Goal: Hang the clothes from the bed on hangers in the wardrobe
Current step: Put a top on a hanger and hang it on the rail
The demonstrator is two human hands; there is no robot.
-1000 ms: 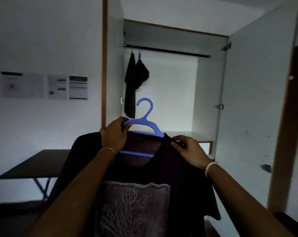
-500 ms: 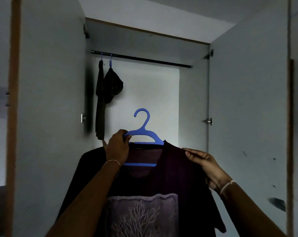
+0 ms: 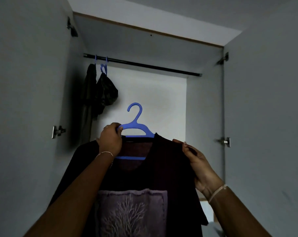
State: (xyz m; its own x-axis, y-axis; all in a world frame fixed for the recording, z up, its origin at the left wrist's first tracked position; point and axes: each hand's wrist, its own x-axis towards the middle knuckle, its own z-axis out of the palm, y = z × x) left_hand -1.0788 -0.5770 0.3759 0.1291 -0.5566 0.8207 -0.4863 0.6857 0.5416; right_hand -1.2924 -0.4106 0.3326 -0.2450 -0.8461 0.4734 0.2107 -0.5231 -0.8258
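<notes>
Wardrobe (image 3: 153,100) now fills the view. A second ago it sat further off, with a table and wall papers at 9 o'clock; those are gone from frame. I read that as the walk-up being done. The view has also tilted up towards the top of the cupboard.

Left door (image 3: 33,100) at 9 o'clock and right door (image 3: 264,117) at 3 o'clock both stand open.

T-shirt (image 3: 161,168), dark with a pale tree print, hangs at 6 o'clock in front of the opening. It is already threaded on its hanger and not yet in the wardrobe.

Rail (image 3: 153,66) runs across at 12 o'clock, bare from centre out to 2 o'clock. That looks like the free slot.

Dark garments (image 3: 100,93) are already hung at 10 o'clock on two blue hooks.

Blue hanger (image 3: 136,127) sits dead centre, hook upright and well below the rail. My judgement: a lift and hook-over is what remains for this piece.

Left hand (image 3: 110,141) is curled tight round the hanger's left arm at the collar, wrist straight, forearm rising from 7 o'clock.

Right hand (image 3: 196,161) has moved outward from the neckline to the shirt's shoulder at 3 o'clock. It pinches the fabric edge there, palm turned towards me. The hands are apart, one at each shoulder.
</notes>
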